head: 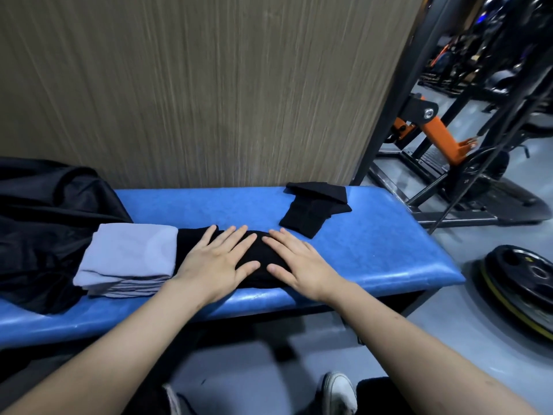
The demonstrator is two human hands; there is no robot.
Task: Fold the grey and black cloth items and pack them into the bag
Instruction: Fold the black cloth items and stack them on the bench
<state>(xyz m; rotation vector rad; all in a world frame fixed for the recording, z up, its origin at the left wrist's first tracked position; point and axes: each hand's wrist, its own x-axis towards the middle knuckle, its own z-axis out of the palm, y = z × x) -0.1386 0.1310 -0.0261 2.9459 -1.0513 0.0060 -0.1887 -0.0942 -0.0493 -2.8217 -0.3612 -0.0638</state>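
A folded black cloth [260, 256] lies in the middle of the blue bench [374, 253]. My left hand [218, 259] and my right hand [299, 262] both press flat on it, fingers straight and spread. Touching its left side sits a folded grey cloth [128, 259]. A smaller folded black cloth [314, 208] lies apart at the back right of the bench. The black bag [45, 232] slumps at the bench's left end, its opening hard to make out.
A wood-grain wall [209, 85] stands right behind the bench. Orange-and-black gym equipment [434, 136] stands on the floor at the right, with weight plates [520, 283] lying near the bench's right end. My white shoe [338, 390] shows below.
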